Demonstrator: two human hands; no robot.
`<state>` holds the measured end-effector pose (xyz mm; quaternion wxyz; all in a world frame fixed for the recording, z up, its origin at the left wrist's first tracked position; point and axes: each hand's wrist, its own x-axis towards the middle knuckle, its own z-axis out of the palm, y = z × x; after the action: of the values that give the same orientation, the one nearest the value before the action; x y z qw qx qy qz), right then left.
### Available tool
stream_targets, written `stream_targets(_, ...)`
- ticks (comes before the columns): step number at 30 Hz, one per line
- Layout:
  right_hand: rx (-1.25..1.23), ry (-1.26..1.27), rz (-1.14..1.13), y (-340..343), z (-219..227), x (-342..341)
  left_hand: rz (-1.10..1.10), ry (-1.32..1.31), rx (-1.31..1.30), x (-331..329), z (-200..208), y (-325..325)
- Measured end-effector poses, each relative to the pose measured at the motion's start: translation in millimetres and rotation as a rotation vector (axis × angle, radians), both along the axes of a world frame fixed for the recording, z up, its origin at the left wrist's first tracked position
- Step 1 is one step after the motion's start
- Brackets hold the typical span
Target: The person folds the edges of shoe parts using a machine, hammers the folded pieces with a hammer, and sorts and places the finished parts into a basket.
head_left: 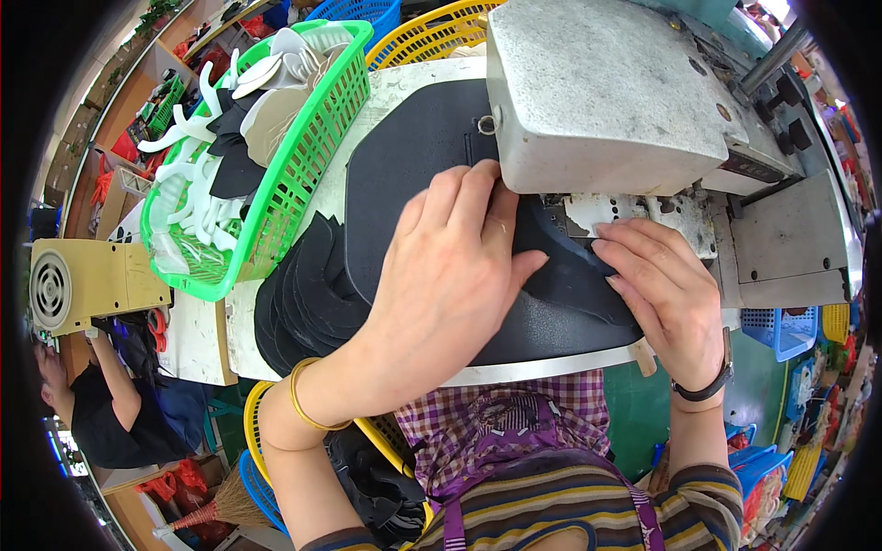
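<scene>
A black curved sheet piece [574, 275], leather-like, lies under the front of a grey metal machine head [606, 101]. My left hand [455, 253] is bent over its left side, the thumb on it and the fingers close to the machine; some fingertips are hidden. On the right end, the fingers of my right hand [666, 285] press together along the edge near the metal plate [597, 216]. Beneath both hands is a larger black board [395, 174] on the white table. Left of it, similar black curved pieces [308, 285] lie in an overlapping pile.
A green basket [312, 138] with white and black cut parts stands at the left. Yellow baskets [432, 37] are behind the table, and another with black pieces is below its front edge. Far left, a person [115, 404] sits by a cream machine [101, 285].
</scene>
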<state>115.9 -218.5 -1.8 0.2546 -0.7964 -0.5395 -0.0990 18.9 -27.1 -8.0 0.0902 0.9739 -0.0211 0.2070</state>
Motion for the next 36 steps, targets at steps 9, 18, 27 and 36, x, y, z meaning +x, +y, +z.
stream_targets(9, 0.024, -0.03, 0.01, 0, -4, 1, -0.108, -0.039, -0.01, 15, -1, 23)
stream_targets(18, 0.02, -0.051, 0.009, 4, -3, -3, -0.163, -0.083, -0.031, 26, -1, 44)
stream_targets(27, -0.037, -0.087, -0.009, 11, -1, -8, -0.222, -0.142, 0.03, 19, 2, 40)
stream_targets(36, -0.049, -0.087, 0.022, 20, -2, -12, -0.232, -0.127, -0.029, 16, -1, 38)
